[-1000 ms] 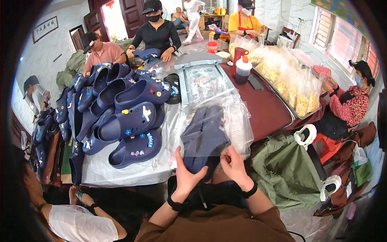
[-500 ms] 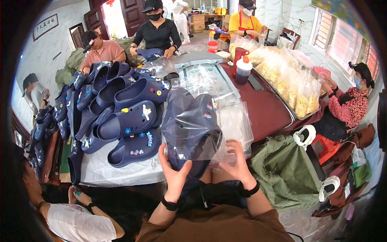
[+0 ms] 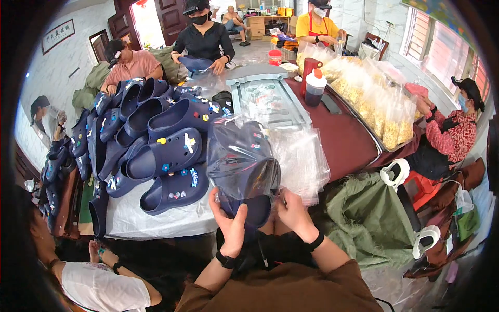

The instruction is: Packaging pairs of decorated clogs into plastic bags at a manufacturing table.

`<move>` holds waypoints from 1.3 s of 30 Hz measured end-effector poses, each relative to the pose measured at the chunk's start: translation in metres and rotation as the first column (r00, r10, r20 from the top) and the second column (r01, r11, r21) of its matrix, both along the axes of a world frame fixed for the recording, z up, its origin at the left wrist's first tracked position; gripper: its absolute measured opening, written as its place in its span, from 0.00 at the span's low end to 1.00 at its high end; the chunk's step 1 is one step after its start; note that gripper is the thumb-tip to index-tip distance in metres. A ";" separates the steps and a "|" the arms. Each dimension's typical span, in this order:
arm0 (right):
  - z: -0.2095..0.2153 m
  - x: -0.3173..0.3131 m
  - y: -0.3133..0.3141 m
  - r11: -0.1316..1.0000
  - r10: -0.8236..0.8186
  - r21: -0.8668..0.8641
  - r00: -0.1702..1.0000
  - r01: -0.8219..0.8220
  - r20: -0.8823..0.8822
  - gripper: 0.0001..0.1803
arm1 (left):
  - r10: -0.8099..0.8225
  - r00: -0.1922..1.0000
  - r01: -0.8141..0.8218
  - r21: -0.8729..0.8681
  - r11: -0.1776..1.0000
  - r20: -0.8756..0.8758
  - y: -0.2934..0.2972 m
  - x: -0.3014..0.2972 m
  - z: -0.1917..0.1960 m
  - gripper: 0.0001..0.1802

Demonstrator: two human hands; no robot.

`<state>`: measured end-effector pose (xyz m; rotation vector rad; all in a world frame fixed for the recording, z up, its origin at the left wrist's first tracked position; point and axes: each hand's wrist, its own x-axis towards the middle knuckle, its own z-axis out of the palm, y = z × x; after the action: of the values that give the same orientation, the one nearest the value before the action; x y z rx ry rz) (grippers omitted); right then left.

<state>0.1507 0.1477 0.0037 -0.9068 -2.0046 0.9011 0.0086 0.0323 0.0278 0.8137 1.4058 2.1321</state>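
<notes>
A pair of navy foam clogs (image 3: 248, 209) stands partly inside a clear plastic bag (image 3: 241, 179) at the table's front edge, toes pointing away from me. The heel end sticks out of the bag toward me. My left hand (image 3: 231, 221) is wrapped round the left side of the clogs, thumb on top. On the right, my right hand (image 3: 296, 212) pinches the bag's edge beside the clogs. To the left lies a heap of loose navy clogs (image 3: 165, 156) with colourful charms. A stack of flat clear bags (image 3: 304, 164) lies just beyond my right hand.
Behind the clogs is a grey plastic lid (image 3: 265, 93). A dark bottle (image 3: 314, 88), a red cup (image 3: 308, 73) and a tray of bagged snacks (image 3: 384, 138) stand at the back right. A green sack (image 3: 366, 223) is at my right. Several co-workers sit or stand around.
My right hand has gone from spread fingers to a pinch on the bag's edge, moving slightly left. The bagged clogs have shifted a little, and more of the heel end shows outside the bag.
</notes>
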 end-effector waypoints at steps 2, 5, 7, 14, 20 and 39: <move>0.007 0.004 -0.005 0.997 0.070 -0.010 0.996 -0.071 -0.060 0.18 | 0.104 0.994 -0.103 0.013 0.995 -0.046 0.004 -0.003 -0.004 0.49; 0.001 0.017 -0.002 0.984 0.180 -0.004 0.982 -0.180 -0.063 0.19 | 0.073 0.997 -0.073 -0.009 0.997 -0.032 0.006 0.008 0.006 0.50; -0.013 0.028 0.005 0.976 0.219 0.008 0.976 -0.219 -0.005 0.20 | 0.146 0.953 -0.177 -0.096 0.980 -0.266 0.019 0.008 -0.015 0.56; 0.030 0.051 -0.022 0.993 0.077 0.068 0.952 -0.101 0.295 0.43 | -0.172 0.642 -0.170 -0.358 0.918 -0.747 0.027 0.003 -0.013 0.59; 0.049 0.052 -0.029 0.935 0.169 0.243 0.927 -0.258 0.336 0.68 | -0.177 0.941 0.098 -0.269 0.958 -0.289 0.021 -0.018 -0.040 0.45; 0.027 0.025 -0.010 0.978 0.060 0.189 0.989 -0.086 0.138 0.66 | 0.071 0.851 -0.243 -0.269 0.932 -0.521 0.009 -0.057 -0.060 0.15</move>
<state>0.1762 0.1379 0.0312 -0.8042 -2.2080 0.6845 -0.0481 0.0417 -0.0326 1.2100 2.0945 1.7831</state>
